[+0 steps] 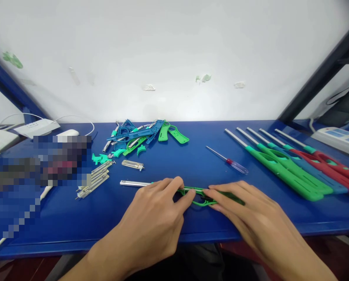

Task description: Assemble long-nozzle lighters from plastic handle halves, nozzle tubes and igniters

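Note:
My left hand (155, 212) pinches the middle of an opened green utility lighter (196, 192) near the front edge of the table. Out to the left of that hand sticks the lighter's metal tube (135, 183). On the handle end lies my right hand (252, 207), thumb and fingers closed around the green shell. Its inner parts show only in part between my fingers. Beyond my hands are several clear fuel tanks (95, 179), with a single tank (132, 165) apart from them. Teal triggers (102, 159) lie behind the tanks.
A pile of blue shell halves (151, 132) and tubes is at the back, beside green shell halves (177, 134). A screwdriver (229, 162) rests right of centre. Several closed lighters (285, 169) line the right. White power strips (338, 136) and cables border both sides.

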Demonstrator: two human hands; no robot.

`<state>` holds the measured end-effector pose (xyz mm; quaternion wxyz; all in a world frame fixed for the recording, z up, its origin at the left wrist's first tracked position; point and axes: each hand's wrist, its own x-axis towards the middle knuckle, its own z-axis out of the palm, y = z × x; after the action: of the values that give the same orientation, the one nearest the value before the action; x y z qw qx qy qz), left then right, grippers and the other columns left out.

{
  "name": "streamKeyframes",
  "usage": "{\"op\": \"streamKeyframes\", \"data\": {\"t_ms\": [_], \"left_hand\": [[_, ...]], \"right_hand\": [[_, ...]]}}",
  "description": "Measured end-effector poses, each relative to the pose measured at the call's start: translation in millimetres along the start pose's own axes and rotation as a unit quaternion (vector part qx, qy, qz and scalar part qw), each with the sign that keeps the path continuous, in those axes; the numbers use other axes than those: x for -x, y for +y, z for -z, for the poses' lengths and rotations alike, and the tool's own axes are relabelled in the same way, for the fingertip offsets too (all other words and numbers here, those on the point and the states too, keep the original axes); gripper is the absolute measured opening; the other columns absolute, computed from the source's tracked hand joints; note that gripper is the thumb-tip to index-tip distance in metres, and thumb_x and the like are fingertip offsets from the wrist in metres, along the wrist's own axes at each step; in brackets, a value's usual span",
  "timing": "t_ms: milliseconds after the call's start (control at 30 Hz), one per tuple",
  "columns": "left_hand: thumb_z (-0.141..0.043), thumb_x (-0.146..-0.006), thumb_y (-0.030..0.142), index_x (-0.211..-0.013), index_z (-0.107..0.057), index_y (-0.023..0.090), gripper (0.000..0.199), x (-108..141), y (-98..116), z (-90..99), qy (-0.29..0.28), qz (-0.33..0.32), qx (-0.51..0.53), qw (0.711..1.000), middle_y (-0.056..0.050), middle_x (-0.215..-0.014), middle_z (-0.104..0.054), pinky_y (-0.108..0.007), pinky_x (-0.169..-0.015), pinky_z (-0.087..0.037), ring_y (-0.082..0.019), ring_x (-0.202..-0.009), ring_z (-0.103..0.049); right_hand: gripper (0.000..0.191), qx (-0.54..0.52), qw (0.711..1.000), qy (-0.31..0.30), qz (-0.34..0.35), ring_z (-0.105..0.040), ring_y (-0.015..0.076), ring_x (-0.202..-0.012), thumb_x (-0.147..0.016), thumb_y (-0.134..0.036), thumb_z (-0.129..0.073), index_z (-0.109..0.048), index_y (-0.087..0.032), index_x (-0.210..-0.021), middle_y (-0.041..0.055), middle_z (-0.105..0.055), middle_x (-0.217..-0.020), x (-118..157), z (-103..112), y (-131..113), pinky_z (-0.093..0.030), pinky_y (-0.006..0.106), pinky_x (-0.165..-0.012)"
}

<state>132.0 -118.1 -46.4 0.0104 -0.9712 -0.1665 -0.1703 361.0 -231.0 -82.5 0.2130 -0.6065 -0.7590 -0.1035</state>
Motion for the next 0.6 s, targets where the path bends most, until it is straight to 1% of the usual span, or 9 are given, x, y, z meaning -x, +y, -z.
{"op": "streamKeyframes", "data": {"t_ms": [133,200,300,400,533,600], "left_hand": [[-0.041,-0.095,0.009,-0.129,-0.064,0.019,0.041,0.4,1.5,0.1,-0.018,0.018,0.008,1.0,-0.013,-0.117,-0.063,-0.047,-0.076,-0.063,-0.03,-0.098,-0.068],[-0.041,-0.095,0.009,-0.129,-0.062,0.019,0.041,0.5,1.8,-0.5,-0.026,0.028,0.011,0.999,-0.013,-0.118,-0.062,-0.048,-0.077,-0.062,-0.03,-0.098,-0.067],[-0.041,-0.095,0.009,-0.135,-0.059,0.018,0.044,0.6,2.0,-2.0,-0.032,0.04,0.027,0.998,-0.014,-0.121,-0.059,-0.048,-0.084,-0.062,-0.03,-0.102,-0.065],[-0.041,-0.094,0.007,-0.138,-0.057,0.016,0.047,0.8,2.5,-3.4,-0.032,0.044,0.05,0.997,-0.015,-0.126,-0.056,-0.05,-0.09,-0.061,-0.03,-0.107,-0.063],[-0.042,-0.093,0.005,-0.135,-0.058,0.015,0.046,1.1,3.6,-3.4,-0.031,0.045,0.06,0.997,-0.015,-0.126,-0.055,-0.051,-0.095,-0.059,-0.03,-0.11,-0.061],[-0.042,-0.092,0.004,-0.132,-0.059,0.014,0.045,1.1,4.3,-2.6,-0.029,0.046,0.066,0.996,-0.015,-0.125,-0.055,-0.051,-0.097,-0.059,-0.03,-0.111,-0.061]], "right_hand": [[0.033,-0.004,1.0,-0.004,0.009,-0.067,0.025,-0.105,-0.111,-0.028,-0.047,-0.059,-0.03,-0.141,0.0042,-0.071,-0.124,-2.3,1.2,0.6,-0.053,0.044,-0.087],[0.034,-0.007,1.0,-0.007,0.012,-0.068,0.0245,-0.105,-0.111,-0.027,-0.047,-0.058,-0.031,-0.143,0.0038,-0.071,-0.124,-2.8,2.2,0.3,-0.053,0.044,-0.088],[0.032,-0.025,0.999,-0.015,-0.017,-0.066,0.0242,-0.109,-0.11,-0.033,-0.049,-0.06,-0.034,-0.141,0.0023,-0.07,-0.125,-1.2,3.4,-1.8,-0.052,0.045,-0.094],[0.031,-0.053,0.997,-0.02,-0.05,-0.063,0.0249,-0.117,-0.109,-0.041,-0.051,-0.061,-0.037,-0.139,0.0012,-0.068,-0.129,2.0,2.9,-5.0,-0.051,0.046,-0.1],[0.032,-0.084,0.994,-0.014,-0.069,-0.061,0.0241,-0.122,-0.111,-0.038,-0.048,-0.059,-0.038,-0.141,0.0016,-0.066,-0.134,4.2,-0.3,-8.4,-0.052,0.046,-0.103],[0.032,-0.102,0.991,-0.011,-0.083,-0.06,0.0226,-0.125,-0.111,-0.037,-0.047,-0.06,-0.038,-0.14,0.0015,-0.065,-0.136,3.5,-1.3,-9.2,-0.052,0.044,-0.105]]}}
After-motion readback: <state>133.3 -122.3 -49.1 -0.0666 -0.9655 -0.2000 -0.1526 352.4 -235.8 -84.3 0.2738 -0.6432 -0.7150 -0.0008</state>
